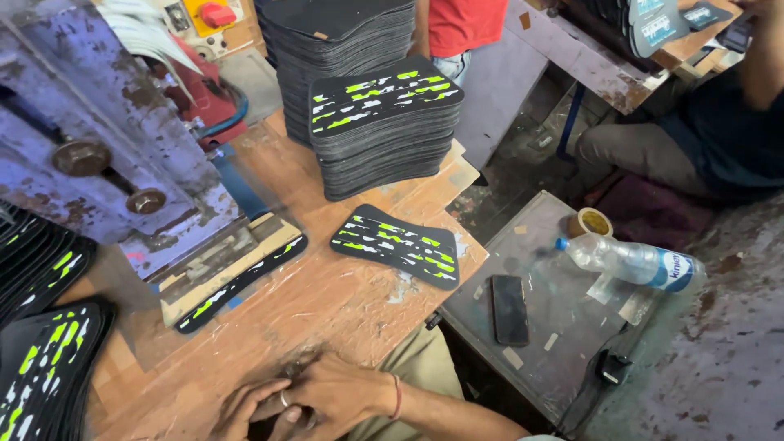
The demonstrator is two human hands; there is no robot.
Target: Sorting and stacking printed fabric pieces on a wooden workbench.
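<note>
My right hand lies over my left hand on the near edge of the wooden workbench; neither holds anything. A ring shows where the two hands meet, and a thin band circles my right wrist. A little beyond them lies a single black shaped panel with green and white marks. Another such panel lies under the plate of the purple press. Further back stands a stack of the same panels.
A taller black stack rises behind; more panel stacks sit at the left. A low metal table on the right holds a phone, plastic bottle and tape roll. One person in red and another seated are nearby.
</note>
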